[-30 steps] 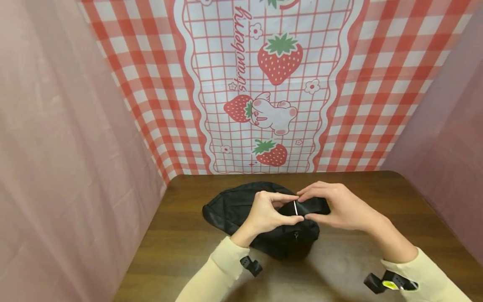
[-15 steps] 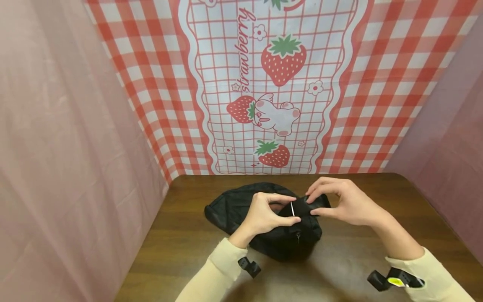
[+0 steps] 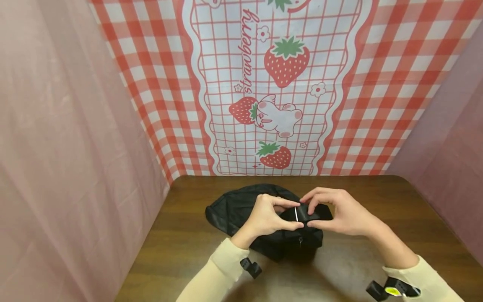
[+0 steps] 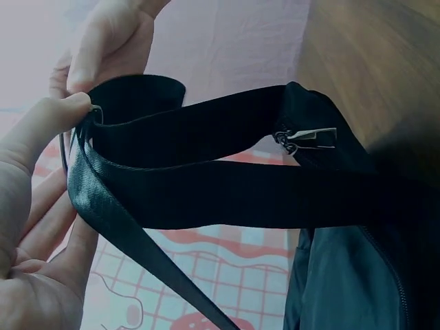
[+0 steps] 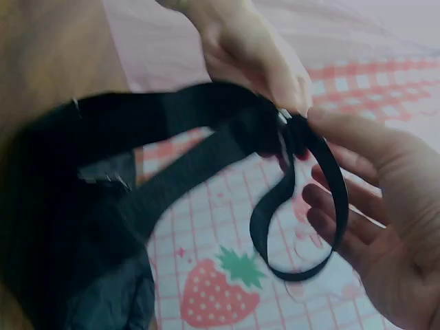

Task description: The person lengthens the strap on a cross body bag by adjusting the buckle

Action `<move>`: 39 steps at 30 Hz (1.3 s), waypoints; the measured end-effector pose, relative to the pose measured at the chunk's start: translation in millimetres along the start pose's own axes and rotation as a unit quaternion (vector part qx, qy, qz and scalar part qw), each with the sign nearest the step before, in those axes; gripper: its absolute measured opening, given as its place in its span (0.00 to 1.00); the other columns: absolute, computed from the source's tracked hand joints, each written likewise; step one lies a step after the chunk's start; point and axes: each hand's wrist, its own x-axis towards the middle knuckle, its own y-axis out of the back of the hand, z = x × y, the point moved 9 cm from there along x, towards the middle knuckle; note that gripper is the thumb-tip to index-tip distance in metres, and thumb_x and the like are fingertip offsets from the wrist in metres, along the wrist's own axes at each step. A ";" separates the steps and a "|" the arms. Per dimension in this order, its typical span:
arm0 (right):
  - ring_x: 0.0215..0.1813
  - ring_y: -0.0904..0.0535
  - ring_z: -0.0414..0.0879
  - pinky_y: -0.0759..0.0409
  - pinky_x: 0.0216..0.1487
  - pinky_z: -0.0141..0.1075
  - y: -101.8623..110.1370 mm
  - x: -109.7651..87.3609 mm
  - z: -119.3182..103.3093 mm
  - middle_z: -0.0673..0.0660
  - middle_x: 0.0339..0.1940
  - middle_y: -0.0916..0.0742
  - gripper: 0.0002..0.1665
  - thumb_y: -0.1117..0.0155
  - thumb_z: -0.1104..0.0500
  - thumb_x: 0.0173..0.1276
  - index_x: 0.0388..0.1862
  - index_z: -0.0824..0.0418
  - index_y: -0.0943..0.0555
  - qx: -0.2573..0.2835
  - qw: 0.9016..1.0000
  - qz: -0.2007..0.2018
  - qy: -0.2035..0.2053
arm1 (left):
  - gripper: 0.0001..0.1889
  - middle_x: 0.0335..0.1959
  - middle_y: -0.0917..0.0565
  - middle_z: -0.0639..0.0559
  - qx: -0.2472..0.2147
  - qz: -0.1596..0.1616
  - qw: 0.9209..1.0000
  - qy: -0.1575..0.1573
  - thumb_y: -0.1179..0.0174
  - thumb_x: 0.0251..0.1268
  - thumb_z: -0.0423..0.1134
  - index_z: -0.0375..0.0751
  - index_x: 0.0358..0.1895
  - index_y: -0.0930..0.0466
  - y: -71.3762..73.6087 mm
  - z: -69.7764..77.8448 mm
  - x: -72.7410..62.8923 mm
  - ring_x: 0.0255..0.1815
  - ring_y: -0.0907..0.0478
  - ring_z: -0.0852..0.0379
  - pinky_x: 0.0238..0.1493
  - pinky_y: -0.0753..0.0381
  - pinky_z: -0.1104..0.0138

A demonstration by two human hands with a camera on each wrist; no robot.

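A black fabric bag (image 3: 234,209) lies on the wooden table, and its wide black strap (image 4: 240,196) is raised above it. My left hand (image 3: 264,216) pinches the strap at a thin metal slider buckle (image 3: 296,214), thumb on the near edge and forefinger on the far one. Just right of the buckle, my right hand (image 3: 345,212) holds the strap between thumb and fingers. A loop of strap (image 5: 299,275) hangs beside the right fingers in the right wrist view. A metal zipper pull (image 4: 313,137) shows on the bag in the left wrist view.
The brown wooden table (image 3: 358,260) extends around the bag. Behind it hangs a red-and-white checked strawberry cloth (image 3: 283,117). Pink curtains (image 3: 75,147) stand at both sides. Small black cameras are strapped to both sleeves.
My right hand first slid right along the strap, away from the buckle, and then came back beside it. The left hand keeps its pinch at the buckle.
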 end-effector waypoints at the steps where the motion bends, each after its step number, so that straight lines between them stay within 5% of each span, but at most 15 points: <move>1: 0.51 0.12 0.40 0.17 0.53 0.24 -2.4 1.9 -2.8 0.44 0.52 0.10 0.20 0.11 0.59 0.54 0.36 0.41 0.15 -0.003 1.000 0.005 0.009 | 0.22 0.46 0.06 0.43 0.001 -0.001 1.000 0.001 0.15 0.50 0.37 0.38 0.51 0.07 -0.3 -0.5 -0.1 0.47 0.10 0.66 0.50 0.11 0.73; 13: 0.46 0.10 0.40 0.15 0.45 0.25 -1.0 15.0 -8.9 0.43 0.45 0.09 0.22 0.10 0.62 0.49 0.39 0.44 0.11 -0.036 0.998 0.019 0.049 | 0.22 0.48 0.06 0.44 -0.006 0.008 1.000 0.007 0.16 0.51 0.37 0.38 0.51 0.07 5.0 -4.5 1.8 0.50 0.09 0.62 0.52 0.10 0.69; 32: 0.46 0.13 0.36 0.20 0.48 0.21 13.4 3.8 -0.5 0.43 0.45 0.09 0.24 0.10 0.62 0.51 0.40 0.38 0.12 -0.034 0.999 0.028 0.009 | 0.23 0.50 0.07 0.42 -0.008 0.000 1.000 0.026 0.16 0.53 0.38 0.40 0.54 0.07 4.0 -7.2 -0.8 0.52 0.09 0.62 0.53 0.13 0.75; 39: 0.49 0.14 0.37 0.14 0.48 0.29 11.3 -5.0 7.3 0.41 0.48 0.11 0.24 0.11 0.61 0.52 0.40 0.37 0.12 -0.052 0.998 0.020 -0.017 | 0.23 0.50 0.06 0.44 0.001 -0.007 1.000 0.021 0.16 0.54 0.38 0.38 0.55 0.08 3.9 -3.8 -0.6 0.51 0.10 0.66 0.54 0.11 0.69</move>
